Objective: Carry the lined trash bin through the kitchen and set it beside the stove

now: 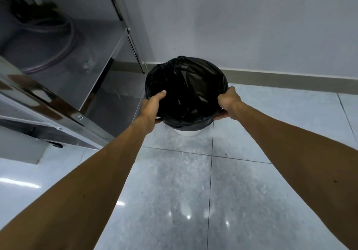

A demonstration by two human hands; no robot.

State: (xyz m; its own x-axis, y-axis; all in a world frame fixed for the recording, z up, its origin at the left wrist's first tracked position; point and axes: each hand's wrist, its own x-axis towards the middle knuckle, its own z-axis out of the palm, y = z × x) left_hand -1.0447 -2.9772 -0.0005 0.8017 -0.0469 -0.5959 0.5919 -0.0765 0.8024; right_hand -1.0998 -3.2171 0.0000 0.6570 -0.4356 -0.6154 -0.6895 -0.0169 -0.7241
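Note:
A round white trash bin [187,132] lined with a black plastic bag [186,87] is in the middle of the head view, close to the wall. My left hand [153,105] grips its left rim with the thumb inside the liner. My right hand [228,102] grips the right rim, fingers curled under the edge. Both arms reach straight out. Only a sliver of the bin's white body shows below the bag, so I cannot tell whether it rests on the floor or is held just above it.
A stainless steel unit [93,87] with an open lower shelf stands at the left, a coiled hose [58,42] inside it. A white wall [251,26] with a grey baseboard [280,79] runs behind the bin. Glossy grey floor tiles [184,191] spread below and to the right.

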